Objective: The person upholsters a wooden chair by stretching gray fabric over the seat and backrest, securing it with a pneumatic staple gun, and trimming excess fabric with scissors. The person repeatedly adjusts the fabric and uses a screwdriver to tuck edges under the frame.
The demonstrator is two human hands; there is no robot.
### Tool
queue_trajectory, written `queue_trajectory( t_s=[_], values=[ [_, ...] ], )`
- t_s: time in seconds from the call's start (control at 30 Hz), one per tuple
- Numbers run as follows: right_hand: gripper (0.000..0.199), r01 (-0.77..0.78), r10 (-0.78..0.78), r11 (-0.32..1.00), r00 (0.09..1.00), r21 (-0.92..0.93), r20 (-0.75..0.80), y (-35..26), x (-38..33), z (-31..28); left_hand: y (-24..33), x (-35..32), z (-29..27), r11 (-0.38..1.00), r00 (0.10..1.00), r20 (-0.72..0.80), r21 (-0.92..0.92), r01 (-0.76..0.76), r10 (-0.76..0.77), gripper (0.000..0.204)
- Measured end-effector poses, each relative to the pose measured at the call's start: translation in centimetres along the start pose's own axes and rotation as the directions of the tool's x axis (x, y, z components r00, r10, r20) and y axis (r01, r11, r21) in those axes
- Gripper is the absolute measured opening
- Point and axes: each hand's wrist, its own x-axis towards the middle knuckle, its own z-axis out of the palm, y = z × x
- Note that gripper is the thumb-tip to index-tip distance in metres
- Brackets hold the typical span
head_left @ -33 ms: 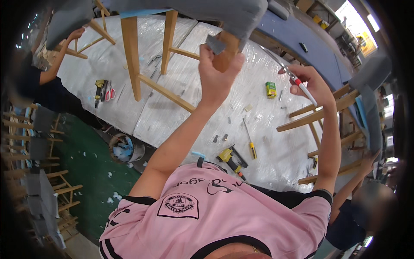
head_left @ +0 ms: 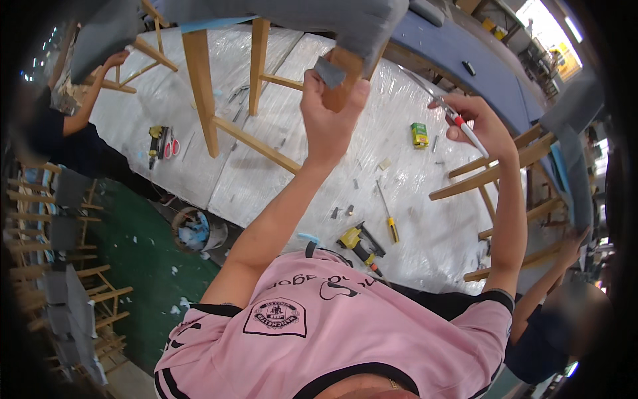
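Observation:
A grey upholstered chair (head_left: 279,16) with wooden legs lies tipped on the work table at the top. My left hand (head_left: 327,126) is closed around one of its wooden legs (head_left: 345,90), close to the grey cover. A small grey fabric flap (head_left: 329,73) stands out beside the fingers; whether they also grip it is unclear. In my right hand (head_left: 480,123) are scissors (head_left: 458,122), seen edge-on, with red and white handles. Their blades point up and left toward the chair, apart from it.
A yellow-black staple gun (head_left: 361,247), a screwdriver (head_left: 392,228) and a green-yellow box (head_left: 419,135) lie on the film-covered table (head_left: 266,193). Another staple gun (head_left: 157,143) and scissors (head_left: 173,147) lie left. Co-workers handle chairs on both sides. A bucket (head_left: 211,234) stands on the floor.
My left hand has shifted very slightly left and down on the leg, and the fabric flap sits a bit differently. My right hand with the scissors is nearly still.

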Motion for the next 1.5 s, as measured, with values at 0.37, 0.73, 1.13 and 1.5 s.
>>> queue_trajectory(
  t_s=[0.37, 0.73, 1.13, 1.5],
  values=[
    [0.1, 0.073, -0.079, 0.988, 0.996, -0.133, -0.036, 8.7, 5.1, -1.5, -1.7, -0.3, 0.9, 0.942, 0.987, -0.026, 0.303, -0.144, 0.159, 0.042],
    [0.075, 0.151, -0.191, 0.981, 0.86, 0.122, 0.473, 8.5, 13.4, -6.0, -1.5, 0.2, 2.9, 0.691, 0.952, 0.014, 0.685, -0.232, 0.306, 0.041],
    [0.078, 0.256, -0.383, 0.921, 0.728, 0.293, 0.569, 9.2, 18.2, -5.3, -2.2, 0.7, 4.2, 0.765, 0.951, -0.084, 0.617, -0.184, 0.296, 0.035],
    [0.066, 0.318, -0.441, 0.897, 0.667, 0.306, 0.601, 6.7, 18.6, -5.4, -2.4, 0.0, 3.8, 0.724, 0.951, -0.072, 0.667, -0.179, 0.301, 0.034]
  ],
)
